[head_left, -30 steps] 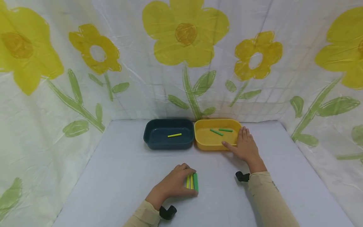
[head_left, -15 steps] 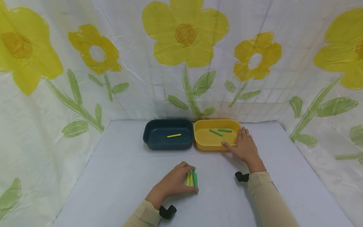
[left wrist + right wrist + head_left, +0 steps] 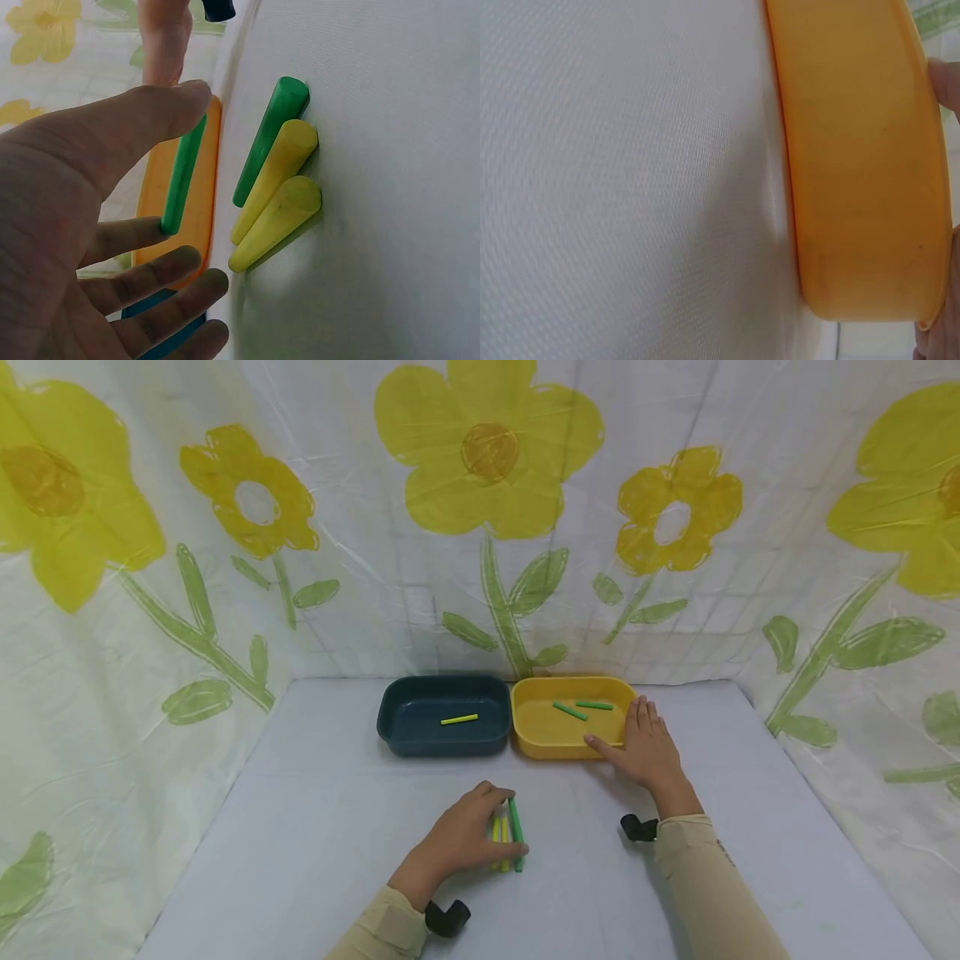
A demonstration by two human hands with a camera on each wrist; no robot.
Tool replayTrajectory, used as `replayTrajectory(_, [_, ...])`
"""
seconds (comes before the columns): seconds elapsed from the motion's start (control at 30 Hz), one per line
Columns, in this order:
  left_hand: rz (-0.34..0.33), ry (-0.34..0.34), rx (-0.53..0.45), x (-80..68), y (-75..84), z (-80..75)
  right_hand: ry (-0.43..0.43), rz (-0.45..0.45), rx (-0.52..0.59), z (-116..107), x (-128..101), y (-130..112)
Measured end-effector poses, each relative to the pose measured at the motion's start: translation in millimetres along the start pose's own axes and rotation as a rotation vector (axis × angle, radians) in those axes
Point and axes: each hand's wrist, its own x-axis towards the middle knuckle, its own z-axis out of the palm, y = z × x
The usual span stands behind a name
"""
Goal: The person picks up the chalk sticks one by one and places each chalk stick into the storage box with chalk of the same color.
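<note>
head: dark tray (image 3: 444,748) beside yellow tray (image 3: 558,750)

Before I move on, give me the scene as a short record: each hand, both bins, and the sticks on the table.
Left hand: pinches a held green stick by its ends, above the table
Right hand: touches the rim of the yellow bin
Yellow bin: two binned green sticks
Dark blue bin: one binned yellow stick
On the table: one loose green stick and two loose yellow sticks, side by side
</note>
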Motion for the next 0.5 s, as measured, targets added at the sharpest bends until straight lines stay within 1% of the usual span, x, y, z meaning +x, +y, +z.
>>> replayTrajectory(0.1, [0.006, 0.018, -0.009, 1.6, 1.3, -0.1, 0.002, 0.0, 0.004, -0.1, 0.4, 0.0])
replayTrajectory(0.23, [0.009, 0.027, -0.027, 2.2, 4.2, -1.9, 0.001, -0.001, 0.008, -0.2, 0.5, -0.7])
replayTrajectory(0.5, [0.02, 0.036, -0.012, 4.8, 6.8, -2.2, 0.001, -0.005, -0.002, -0.1, 0.3, -0.5])
